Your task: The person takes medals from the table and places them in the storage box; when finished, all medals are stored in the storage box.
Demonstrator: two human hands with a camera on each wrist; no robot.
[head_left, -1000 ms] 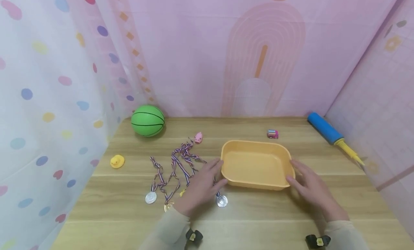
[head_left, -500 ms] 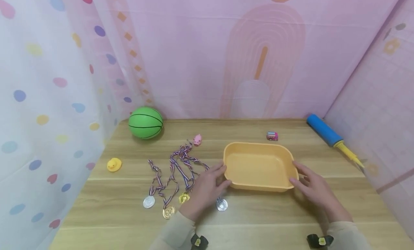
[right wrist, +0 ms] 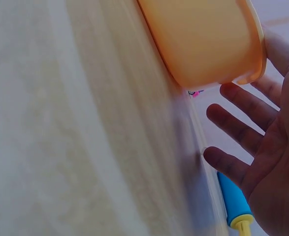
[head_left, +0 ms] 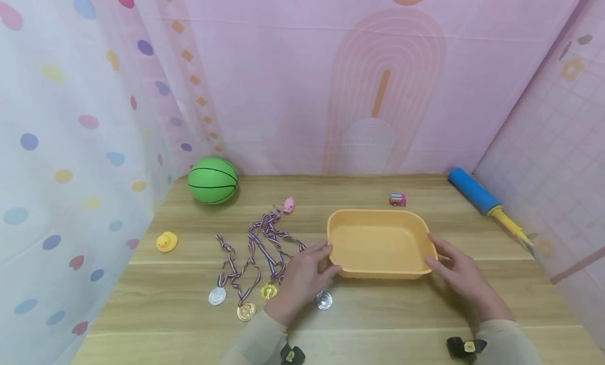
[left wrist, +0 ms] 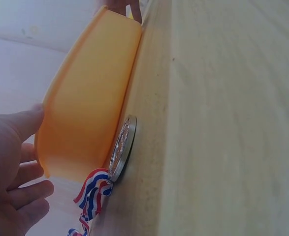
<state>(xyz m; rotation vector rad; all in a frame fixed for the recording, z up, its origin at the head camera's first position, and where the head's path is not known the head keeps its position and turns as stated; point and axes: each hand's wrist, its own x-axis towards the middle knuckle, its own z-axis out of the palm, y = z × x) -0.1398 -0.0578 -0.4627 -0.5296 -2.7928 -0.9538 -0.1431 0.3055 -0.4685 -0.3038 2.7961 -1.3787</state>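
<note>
"Tray (head_left: pixel 380 241) first: where does it sit?"

"Right of the middle of the table (head_left: pixel 378 320), upright, its hollow facing up. It's shallow, yellow-orange, with rounded corners and a lipped edge."

"And the hands?"

"The left hand (head_left: pixel 302 278) touches its left end: the thumb meets the lip by the near corner, the other fingers loosely extended along the outside. The right hand (head_left: pixel 460 275) touches the right end, its thumb on the lip too and its lower fingers spread out straight. Neither is clenched."

"Is the tray down on the table?"

"It looks so, though I can't tell whether the whole underside touches."

"What lies about the left hand?"

"A silver medal (head_left: pixel 323 301) just to its right, close to the tray's near-left corner, with a red, white and blue ribbon (left wrist: pixel 99 179). To its left, a yellow-gold medal (head_left: pixel 269 292) is closest, then a paler gold medal (head_left: pixel 246 312), then a second silver medal (head_left: pixel 217 296). Tangled ribbons (head_left: pixel 269 221) stretch to the far side, ending just beside a pink toy animal (head_left: pixel 289 205)."

"Farther out?"

"A green ball (head_left: pixel 212 180) at far left, with a yellow duck (head_left: pixel 167 242) nearer. A small toy bus (head_left: pixel 397 199) is just beyond the tray, and a blue tube (head_left: pixel 475 191) with a yellow end lies at far right."
</note>
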